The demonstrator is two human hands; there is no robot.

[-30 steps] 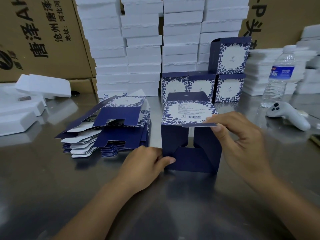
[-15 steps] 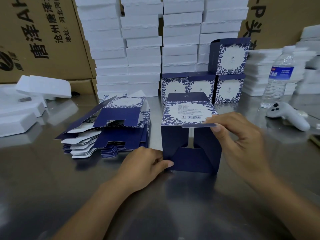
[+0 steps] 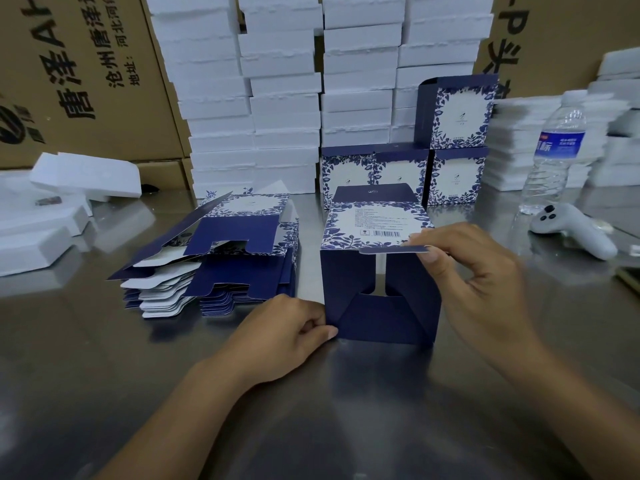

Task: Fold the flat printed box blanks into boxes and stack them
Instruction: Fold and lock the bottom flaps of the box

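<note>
Bracing and pinching, both hands on one half-made box point(image 3: 381, 306), centre of the steel table point(image 3: 311, 420), just in front of the person.

- Box: lies w/ its tube axis running near-to-far. Open end points at the camera, lid flap at the far end. Barcode panel faces up. Looks abt cubic, so no clear long side.
- Near end: two side flaps turned inward, lower flap folded up over their bases. A gap shows btwn the side flaps.
- Top flap point(image 3: 391, 250): sticks out toward the person, roughly level, not tucked in.
- R hand point(image 3: 481, 285): thumb and forefinger pinch the top flap's right end; other fingers curled loosely below it.
- L hand point(image 3: 287, 336): fingers curled vs the box's left wall, thumb tip pressed on the near lower-left corner, gripping that corner.
- Flat blanks point(image 3: 225, 261): untidy pile just left of the box, not touching it. Tabs fan toward the person.
- Finished boxes point(image 3: 453, 147): behind the box at the table's far side. Three in a row, one stacked on the rightmost.
- Behind: columns of white foam slabs point(image 3: 284, 98), brown cartons point(image 3: 69, 81) either side.
- Right: water bottle point(image 3: 557, 147) upright, white controller point(image 3: 575, 232) lying near it.
- Far left: loose foam pieces point(image 3: 41, 233).
</note>
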